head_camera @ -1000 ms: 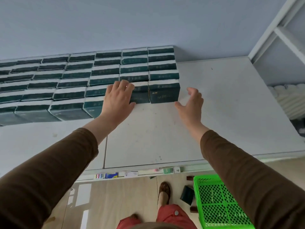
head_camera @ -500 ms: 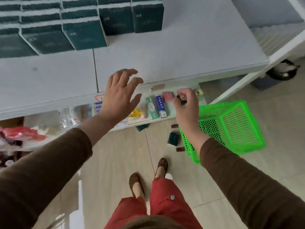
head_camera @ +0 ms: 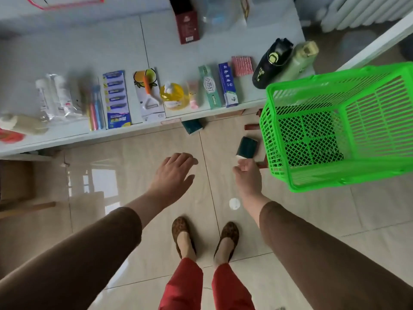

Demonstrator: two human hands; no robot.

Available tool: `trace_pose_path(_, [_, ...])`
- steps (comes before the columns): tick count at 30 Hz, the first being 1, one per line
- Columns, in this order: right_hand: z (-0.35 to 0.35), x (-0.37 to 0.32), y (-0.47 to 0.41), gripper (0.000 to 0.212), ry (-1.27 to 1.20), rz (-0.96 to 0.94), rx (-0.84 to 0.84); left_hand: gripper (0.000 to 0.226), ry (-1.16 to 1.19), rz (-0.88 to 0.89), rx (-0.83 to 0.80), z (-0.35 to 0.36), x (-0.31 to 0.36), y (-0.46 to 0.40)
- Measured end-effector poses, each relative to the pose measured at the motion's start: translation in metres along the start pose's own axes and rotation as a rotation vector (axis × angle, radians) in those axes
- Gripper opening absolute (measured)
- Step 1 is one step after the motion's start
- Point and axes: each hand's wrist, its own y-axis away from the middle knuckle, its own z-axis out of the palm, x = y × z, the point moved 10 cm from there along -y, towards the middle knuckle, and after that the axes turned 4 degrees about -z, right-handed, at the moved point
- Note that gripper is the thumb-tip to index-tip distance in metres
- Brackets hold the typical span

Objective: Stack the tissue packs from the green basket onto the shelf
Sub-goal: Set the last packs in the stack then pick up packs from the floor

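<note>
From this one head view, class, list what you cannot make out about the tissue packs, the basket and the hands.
- Green basket: right side cut off by the frame edge; whether packs remain inside is unclear through the dark mesh.
- Tissue pack under the shelf: partly hidden by the shelf's front edge.
- Tissue pack on the floor: print too small to read.
- Right hand: fingertips foreshortened, so contact with that pack is uncertain.
- Left hand: open, holds nothing.

Person seen from above. Long brown sleeves, plain and close-fitting, end short of each wrist, leaving the left hand (head_camera: 173, 175) and right hand (head_camera: 248, 175) bare, without rings or watch. Below the hands: red trousers (head_camera: 185, 285) and brown patterned flat slippers (head_camera: 182, 231), open over the instep.
</note>
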Motion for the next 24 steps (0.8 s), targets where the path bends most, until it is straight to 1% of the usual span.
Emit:
trace_pose_path(4, [0.038,0.088,-0.065,0.035,0.079,0.103,-0.001,0.043,-0.013,-0.059,-0.083,0.113,-0.046,-0.046])
trace_pose_path(7, [0.063,0.144,-0.123,0.043,0.159,0.116,0.013,0.051,-0.039,-0.117,-0.117,0.186,-0.089,-0.088])
trace_pose_path(9, [0.077,0.175,-0.162,0.046,0.205,0.128,0.041,0.056,-0.029,-0.19,-0.118,0.226,-0.122,-0.117])
trace_pose_path(13, [0.103,0.224,-0.234,0.054,0.279,0.181,0.117,0.06,0.02,-0.352,-0.079,0.289,-0.187,-0.175])
trace_pose_path(15, [0.115,0.241,-0.264,0.057,0.369,0.176,0.127,0.061,0.064,-0.42,-0.046,0.311,-0.214,-0.204])
trace_pose_path(16, [0.118,0.247,-0.278,0.06,0.433,0.167,0.143,0.06,0.084,-0.452,-0.025,0.319,-0.226,-0.217])
trace_pose_path(18, [0.117,0.263,-0.304,0.07,0.466,0.215,0.212,0.058,0.122,-0.512,0.017,0.333,-0.246,-0.245])
trace_pose_path(20, [0.114,0.28,-0.324,0.08,0.462,0.296,0.254,0.057,0.203,-0.628,0.073,0.345,-0.267,-0.271])
trace_pose_path(21, [0.113,0.288,-0.333,0.084,0.459,0.327,0.268,0.059,0.268,-0.727,0.113,0.35,-0.28,-0.282])
trace_pose_path(23, [0.111,0.299,-0.347,0.093,0.427,0.344,0.294,0.075,0.448,-0.985,0.155,0.367,-0.304,-0.293])
trace_pose_path(24, [0.111,0.303,-0.352,0.095,0.344,0.33,0.315,0.087,0.559,-1.104,0.158,0.378,-0.311,-0.295])
